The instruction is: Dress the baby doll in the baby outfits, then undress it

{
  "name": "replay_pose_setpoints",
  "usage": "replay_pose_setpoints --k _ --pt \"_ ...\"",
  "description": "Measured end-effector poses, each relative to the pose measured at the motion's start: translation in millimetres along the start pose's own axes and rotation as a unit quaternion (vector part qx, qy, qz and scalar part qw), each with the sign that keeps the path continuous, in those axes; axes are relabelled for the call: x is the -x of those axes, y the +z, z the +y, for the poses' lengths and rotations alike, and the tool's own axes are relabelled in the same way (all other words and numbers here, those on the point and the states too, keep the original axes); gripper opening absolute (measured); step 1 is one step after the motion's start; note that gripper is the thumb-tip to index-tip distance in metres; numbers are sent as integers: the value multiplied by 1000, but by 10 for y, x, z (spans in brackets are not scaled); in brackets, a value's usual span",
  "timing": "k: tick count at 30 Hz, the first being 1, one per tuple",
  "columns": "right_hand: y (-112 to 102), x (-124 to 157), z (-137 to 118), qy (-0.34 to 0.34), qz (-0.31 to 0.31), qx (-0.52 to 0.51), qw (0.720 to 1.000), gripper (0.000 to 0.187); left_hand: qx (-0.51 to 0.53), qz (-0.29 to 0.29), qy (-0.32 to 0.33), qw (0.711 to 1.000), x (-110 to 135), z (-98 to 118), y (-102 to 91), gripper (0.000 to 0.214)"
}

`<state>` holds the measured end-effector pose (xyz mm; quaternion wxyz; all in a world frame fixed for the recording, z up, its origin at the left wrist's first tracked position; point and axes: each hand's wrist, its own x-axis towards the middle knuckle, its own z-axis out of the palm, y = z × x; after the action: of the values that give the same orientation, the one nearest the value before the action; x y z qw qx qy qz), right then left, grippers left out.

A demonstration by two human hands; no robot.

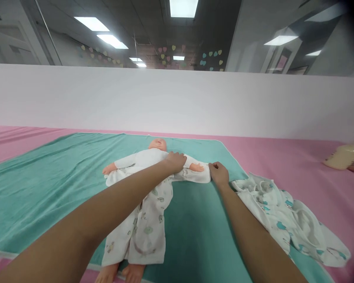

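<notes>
A baby doll lies on its back on a teal blanket, dressed in a white top and patterned white trousers. My left hand rests on the doll's chest and shoulder, fingers curled down onto the white top. My right hand pinches the end of the loose white sleeve that lies under the doll's outstretched arm, whose small hand shows between my two hands.
A crumpled white cloth with teal print lies to the right on the blanket's edge. The pink surface runs under everything. A beige object sits at the far right. A white wall panel stands behind.
</notes>
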<state>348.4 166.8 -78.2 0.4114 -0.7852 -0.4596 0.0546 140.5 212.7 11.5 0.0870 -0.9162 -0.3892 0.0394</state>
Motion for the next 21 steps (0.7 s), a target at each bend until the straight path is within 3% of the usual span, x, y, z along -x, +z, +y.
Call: replay_pose_setpoints --k 4,7,9,12,14,16,19,21 --pt "-27 43 -60 -42 21 -2 999 30 46 46 -13 998 336 -225 -147 39" --pt "-24 141 -176 -112 27 -7 993 30 138 151 -80 976 740 -491 -158 36" --pt "7 232 -271 -194 5 -10 981 32 209 217 -135 944 1025 -685 -71 33" --pt "90 350 -382 -296 -47 9 954 35 296 267 -196 896 1389 -954 176 33" --pt "146 382 -407 -315 -71 28 946 35 328 249 -246 877 1563 -1103 369 33" --pt "188 372 -394 -323 -84 39 942 35 389 183 -264 864 1685 -1221 532 34" --pt "220 327 -348 -333 -83 47 938 34 529 83 -194 822 1801 -1313 653 42" --pt "230 306 -327 -331 -69 56 939 33 549 86 -166 815 1848 -1308 662 52"
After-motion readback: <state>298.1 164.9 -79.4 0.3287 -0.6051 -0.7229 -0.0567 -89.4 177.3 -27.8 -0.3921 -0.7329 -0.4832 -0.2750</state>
